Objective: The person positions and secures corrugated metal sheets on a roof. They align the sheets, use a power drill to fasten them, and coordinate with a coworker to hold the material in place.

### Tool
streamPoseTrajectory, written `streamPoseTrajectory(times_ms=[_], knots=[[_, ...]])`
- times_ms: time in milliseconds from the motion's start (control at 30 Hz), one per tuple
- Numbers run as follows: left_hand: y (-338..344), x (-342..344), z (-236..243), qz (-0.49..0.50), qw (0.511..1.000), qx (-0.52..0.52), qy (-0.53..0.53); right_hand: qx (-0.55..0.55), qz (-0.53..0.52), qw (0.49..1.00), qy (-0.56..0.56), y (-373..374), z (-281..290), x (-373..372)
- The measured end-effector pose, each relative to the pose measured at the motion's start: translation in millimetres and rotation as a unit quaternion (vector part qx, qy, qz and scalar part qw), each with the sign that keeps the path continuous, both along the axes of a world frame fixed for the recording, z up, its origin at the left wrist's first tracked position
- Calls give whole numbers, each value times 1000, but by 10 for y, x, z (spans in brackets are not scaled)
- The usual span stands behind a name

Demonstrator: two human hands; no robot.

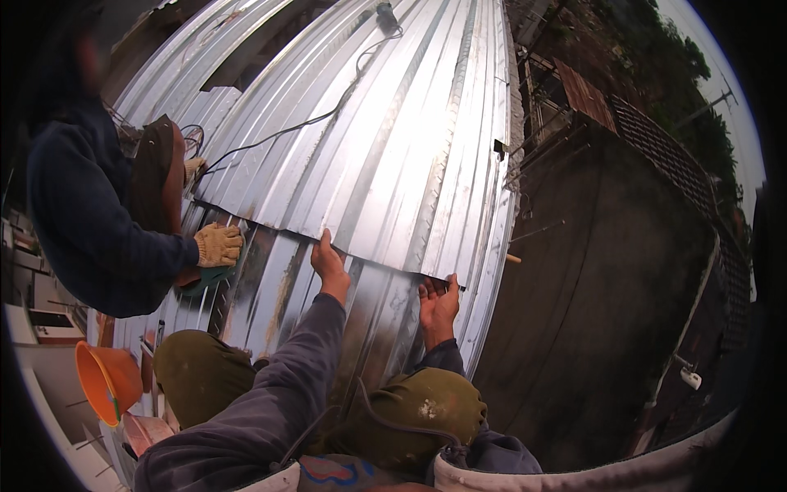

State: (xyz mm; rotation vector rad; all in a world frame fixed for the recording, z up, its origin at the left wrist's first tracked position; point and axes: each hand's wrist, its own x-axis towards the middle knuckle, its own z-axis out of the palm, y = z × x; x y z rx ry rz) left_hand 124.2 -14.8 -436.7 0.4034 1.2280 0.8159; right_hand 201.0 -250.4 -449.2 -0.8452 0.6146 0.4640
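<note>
A shiny corrugated metal roofing sheet (393,164) overlaps a lower row of ribbed sheets (365,307), its near edge standing slightly off them. My left hand (330,266) grips that edge near its middle, thumb on top and fingers hidden beneath. At the right corner my right hand (438,307) has the same edge between thumb and fingers, palm turned up. To my left a person in a dark blue top (90,213) crouches, one gloved hand (218,245) resting by the overlap with a dark green cloth-like thing under it.
A black cable (307,123) runs across the sheet to a dark tool-like object (386,18) at the far end. An orange bucket (106,381) stands at the lower left. Past the roof's right edge, the drop borders a dark wall (607,287) and tiled roof (656,143).
</note>
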Motion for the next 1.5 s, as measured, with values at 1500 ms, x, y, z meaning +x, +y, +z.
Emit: streamPoseTrajectory(times_ms=[1500], knots=[[774, -3582, 5093, -734, 521, 128, 417, -505, 666, 538, -103, -2228, 5266, -801]])
